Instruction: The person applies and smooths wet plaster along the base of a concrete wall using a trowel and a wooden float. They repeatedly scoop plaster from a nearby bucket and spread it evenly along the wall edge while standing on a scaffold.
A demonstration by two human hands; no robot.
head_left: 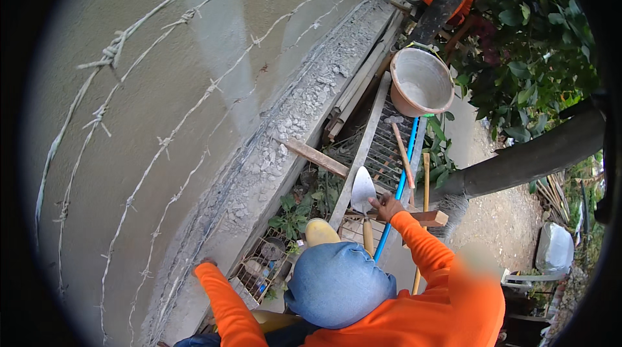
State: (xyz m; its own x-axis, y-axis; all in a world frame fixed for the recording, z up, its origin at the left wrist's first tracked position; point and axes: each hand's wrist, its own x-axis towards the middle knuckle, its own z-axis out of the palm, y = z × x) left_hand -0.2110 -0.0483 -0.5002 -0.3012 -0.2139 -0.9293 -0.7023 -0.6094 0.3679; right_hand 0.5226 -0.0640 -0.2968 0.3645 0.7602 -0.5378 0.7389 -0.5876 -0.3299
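Observation:
My left hand rests on the rough concrete ledge at the foot of the wall; its fingers are mostly hidden. My right hand is closed at the right edge of a pointed trowel's blade, above a short wooden bar. The trowel's wooden handle points back toward my bent knee in blue jeans. Just beyond the right hand, a hammer with a wooden handle lies on the metal grating. A blue pipe runs lengthwise beside it.
Barbed wire stretches along the grey wall at left. A cement-stained bucket stands farther along the grating. A board juts out from the rubble-strewn ledge. A thick trunk and leaves fill the right. Another person in orange is at the far end.

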